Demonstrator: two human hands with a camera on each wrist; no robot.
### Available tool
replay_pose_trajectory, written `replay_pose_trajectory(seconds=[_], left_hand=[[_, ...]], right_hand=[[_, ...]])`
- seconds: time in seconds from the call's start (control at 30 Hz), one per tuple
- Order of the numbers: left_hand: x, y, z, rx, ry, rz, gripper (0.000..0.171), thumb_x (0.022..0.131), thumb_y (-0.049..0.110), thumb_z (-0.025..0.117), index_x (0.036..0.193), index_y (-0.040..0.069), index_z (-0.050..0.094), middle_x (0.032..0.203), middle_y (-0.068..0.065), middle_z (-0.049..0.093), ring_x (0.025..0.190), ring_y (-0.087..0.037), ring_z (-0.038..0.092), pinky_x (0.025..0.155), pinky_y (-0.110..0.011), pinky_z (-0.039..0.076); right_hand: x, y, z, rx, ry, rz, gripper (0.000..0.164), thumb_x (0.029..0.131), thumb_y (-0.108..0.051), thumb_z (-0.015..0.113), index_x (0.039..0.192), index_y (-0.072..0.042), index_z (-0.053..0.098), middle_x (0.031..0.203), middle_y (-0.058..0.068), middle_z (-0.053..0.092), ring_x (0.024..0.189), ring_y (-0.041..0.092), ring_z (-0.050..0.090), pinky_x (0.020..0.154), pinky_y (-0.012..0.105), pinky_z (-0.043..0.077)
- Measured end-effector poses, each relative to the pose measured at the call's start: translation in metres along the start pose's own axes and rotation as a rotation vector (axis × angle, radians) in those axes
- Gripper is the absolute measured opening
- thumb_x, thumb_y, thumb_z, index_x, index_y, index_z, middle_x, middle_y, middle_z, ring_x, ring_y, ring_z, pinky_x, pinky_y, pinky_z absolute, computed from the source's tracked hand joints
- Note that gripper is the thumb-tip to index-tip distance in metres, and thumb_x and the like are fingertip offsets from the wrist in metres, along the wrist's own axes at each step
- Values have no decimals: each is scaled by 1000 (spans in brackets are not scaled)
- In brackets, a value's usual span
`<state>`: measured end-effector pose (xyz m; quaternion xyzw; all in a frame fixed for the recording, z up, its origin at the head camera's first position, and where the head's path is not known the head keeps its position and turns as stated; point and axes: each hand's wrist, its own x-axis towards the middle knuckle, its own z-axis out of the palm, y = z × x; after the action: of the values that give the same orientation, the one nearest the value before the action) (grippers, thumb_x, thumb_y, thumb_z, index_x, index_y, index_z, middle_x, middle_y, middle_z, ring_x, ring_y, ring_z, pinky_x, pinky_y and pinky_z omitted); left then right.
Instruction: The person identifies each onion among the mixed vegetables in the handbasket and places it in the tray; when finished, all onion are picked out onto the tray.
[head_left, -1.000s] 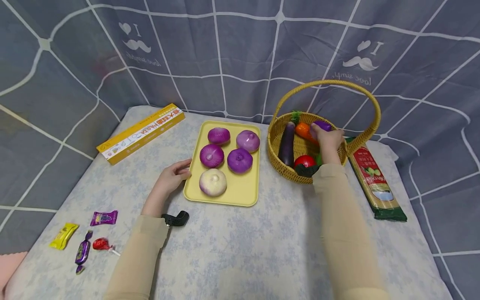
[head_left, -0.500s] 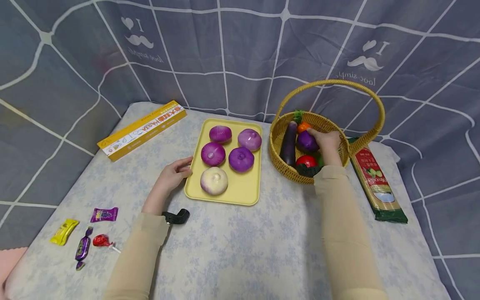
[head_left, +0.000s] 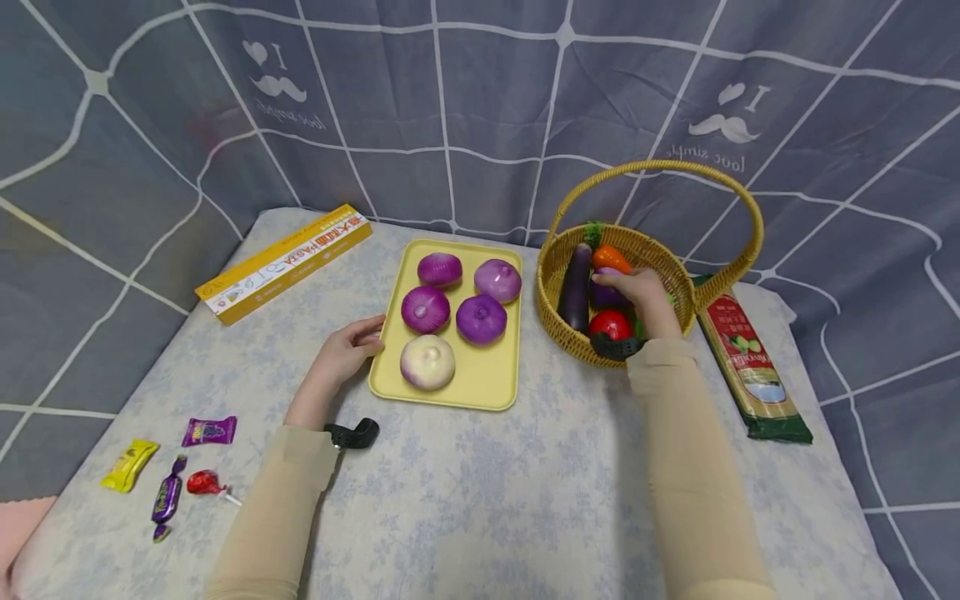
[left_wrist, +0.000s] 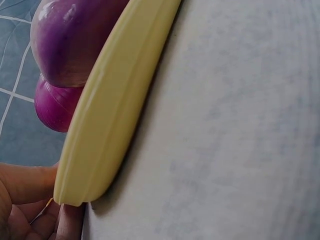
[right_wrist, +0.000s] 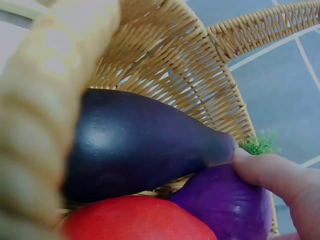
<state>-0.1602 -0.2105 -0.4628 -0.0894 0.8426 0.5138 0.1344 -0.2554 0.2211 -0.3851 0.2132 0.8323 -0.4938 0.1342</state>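
Note:
My right hand (head_left: 647, 293) reaches into the wicker basket (head_left: 551, 321) and holds a purple onion (right_wrist: 225, 200). Its thumb lies over the onion's top, close to the stem end of a dark eggplant (right_wrist: 145, 145); the other fingers are mostly hidden. A red tomato-like vegetable (head_left: 610, 324) sits just in front of the onion, and an orange one (head_left: 611, 257) behind it. At the left, my left hand (head_left: 347, 350) holds the rim of the yellow tray (left_wrist: 107, 105), thumb over the edge. On this tray rest several purple onions (head_left: 481, 319) and a whitish one (head_left: 427, 362).
The basket's tall handle (head_left: 678, 164) arches over the right hand. A green and red pasta packet (head_left: 750, 358) lies right of the basket, a yellow pasta box (head_left: 285, 262) at the back left. Several wrapped candies (head_left: 210, 431) and a red lollipop (head_left: 202, 482) lie front left.
Inside the basket, my right hand has brought the purple onion leftward and nearer, down beside the eggplant, and its thumb has shifted left over it. My left hand stays at the tray.

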Motion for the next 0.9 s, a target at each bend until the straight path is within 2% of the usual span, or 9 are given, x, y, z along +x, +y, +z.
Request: replay_pose_trajectory(seconds=[0.1, 0.17, 0.23, 0.3, 0.43, 0.6, 0.9], left_hand=[[0, 0, 0, -1, 0, 1, 53, 99, 11, 57, 150, 13, 43, 144, -16, 53, 123, -29, 55, 90, -22, 43], [1, 0, 0, -2, -1, 0, 53, 99, 11, 57, 150, 13, 43, 144, -16, 53, 124, -29, 54, 91, -23, 43], [1, 0, 0, -4, -3, -3, 53, 99, 11, 57, 150, 13, 43, 145, -16, 53, 124, -29, 54, 92, -25, 43], [1, 0, 0, -7, -5, -10, 53, 99, 11, 57, 151, 13, 42, 145, -15, 52, 125, -29, 54, 95, -28, 43], [1, -1, 0, -14, -6, -27, 54, 100, 12, 56, 151, 15, 42, 145, -15, 52, 126, -29, 53, 100, -34, 43], [1, -1, 0, -16, -4, -33, 54, 100, 12, 56, 151, 15, 41, 146, -14, 51, 127, -30, 52, 104, -38, 42], [0, 0, 0, -12, -6, -20, 54, 99, 11, 56, 151, 14, 42, 145, -16, 53, 126, -31, 53, 105, -39, 41]], right_hand=[[0, 2, 1, -10, -9, -5, 39, 86, -35, 75, 96, -5, 52, 106, 3, 46, 94, 19, 48, 86, 26, 48], [-1, 2, 1, -11, -7, -20, 50, 88, -35, 72, 116, 2, 52, 119, 9, 46, 104, 22, 48, 98, 32, 47], [-2, 1, 0, -14, -4, -31, 68, 89, -36, 70, 135, 6, 44, 132, 15, 45, 114, 26, 48, 108, 37, 43], [-5, -1, -1, 0, -9, -40, 78, 91, -37, 68, 145, 8, 35, 143, 20, 41, 123, 30, 47, 112, 41, 40], [-11, -4, -2, 32, -23, -41, 79, 92, -38, 66, 149, 5, 31, 150, 22, 37, 132, 34, 43, 115, 42, 37], [-19, -4, -3, 17, -45, -60, 82, 92, -38, 66, 152, 2, 27, 153, 22, 34, 133, 34, 40, 116, 44, 35], [-48, 0, -3, 44, -43, -188, 80, 91, -35, 69, 153, -5, 28, 154, 19, 33, 136, 36, 36, 115, 51, 34]])
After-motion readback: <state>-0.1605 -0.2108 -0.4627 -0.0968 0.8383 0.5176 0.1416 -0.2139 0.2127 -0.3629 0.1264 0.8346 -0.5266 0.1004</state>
